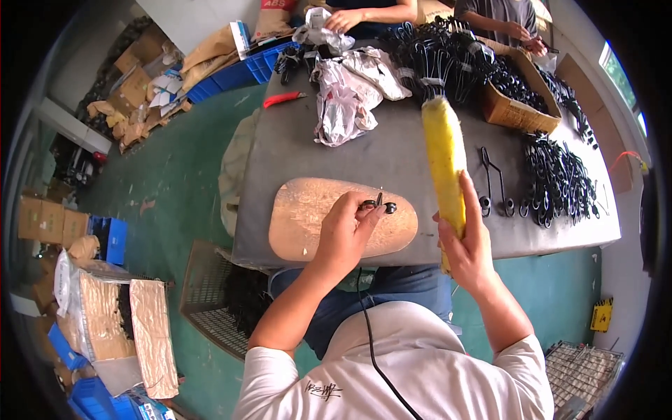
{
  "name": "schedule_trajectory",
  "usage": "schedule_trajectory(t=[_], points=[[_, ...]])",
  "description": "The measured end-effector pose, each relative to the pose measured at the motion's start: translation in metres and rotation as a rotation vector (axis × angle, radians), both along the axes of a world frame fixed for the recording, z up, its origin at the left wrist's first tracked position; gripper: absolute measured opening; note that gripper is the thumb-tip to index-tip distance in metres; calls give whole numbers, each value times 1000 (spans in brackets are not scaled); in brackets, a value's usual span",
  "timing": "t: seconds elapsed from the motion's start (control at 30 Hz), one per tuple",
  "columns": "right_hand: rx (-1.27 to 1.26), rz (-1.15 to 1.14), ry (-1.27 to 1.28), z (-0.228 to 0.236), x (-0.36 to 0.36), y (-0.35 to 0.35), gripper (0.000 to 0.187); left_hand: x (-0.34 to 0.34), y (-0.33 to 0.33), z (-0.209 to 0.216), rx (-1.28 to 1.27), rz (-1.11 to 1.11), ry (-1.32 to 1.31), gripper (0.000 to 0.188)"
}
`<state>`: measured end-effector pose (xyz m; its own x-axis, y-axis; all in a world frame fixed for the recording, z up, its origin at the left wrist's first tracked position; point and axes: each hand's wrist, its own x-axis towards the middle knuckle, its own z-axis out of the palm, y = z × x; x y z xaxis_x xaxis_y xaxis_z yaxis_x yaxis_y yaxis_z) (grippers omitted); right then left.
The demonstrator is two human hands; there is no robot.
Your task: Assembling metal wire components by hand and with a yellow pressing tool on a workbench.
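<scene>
My left hand (344,229) pinches a small black part with rounded ends (380,206) above a light wooden board (297,210). Its fingers are closed, and they hide some of the part. To the right, my right hand (467,245) is wrapped round the lower end of a long yellow bar (443,140), held upright in the view. The bar's far end reaches a bunch of black wire pieces (434,66). A single black wire piece with two legs and round ends (493,182) lies on the dark table just right of the bar.
Black wire pieces are heaped at the table's right (560,178), and a cardboard box (521,115) holds more. Crumpled silvery bags (343,105) and a red-handled tool (283,99) lie farther off. A mesh crate (210,287) stands by my left leg. Two people work across the table.
</scene>
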<state>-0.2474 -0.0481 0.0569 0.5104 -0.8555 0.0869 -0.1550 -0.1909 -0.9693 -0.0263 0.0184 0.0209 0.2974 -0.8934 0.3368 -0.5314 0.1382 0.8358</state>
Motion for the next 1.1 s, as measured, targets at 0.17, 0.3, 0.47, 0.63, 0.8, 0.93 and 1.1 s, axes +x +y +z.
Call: schedule_trajectory(t=[0.17, 0.3, 0.47, 0.63, 0.8, 0.93, 1.1], points=[[-353, -47, 57, -31, 14, 10, 68, -8, -8, 9, -93, 56, -67, 19], [-131, 259, 431, -84, 30, -10, 74, -6, -13, 7, -50, 74, -59, 16], [-2, 235, 374, -75, 24, -16, 72, -6, -7, 3, -94, 94, -116, 14], [-294, 61, 231, -50, 20, -7, 71, -8, -8, 4, -93, 95, -137, 13], [-522, -76, 160, -50, 32, -1, 74, -7, -8, 8, -60, 74, -103, 14], [-164, 248, 503, -85, 34, -12, 80, -11, -8, 8, -65, 80, -167, 13], [-65, 165, 429, -80, 29, -30, 82, -9, 2, 6, -60, 83, -135, 17]])
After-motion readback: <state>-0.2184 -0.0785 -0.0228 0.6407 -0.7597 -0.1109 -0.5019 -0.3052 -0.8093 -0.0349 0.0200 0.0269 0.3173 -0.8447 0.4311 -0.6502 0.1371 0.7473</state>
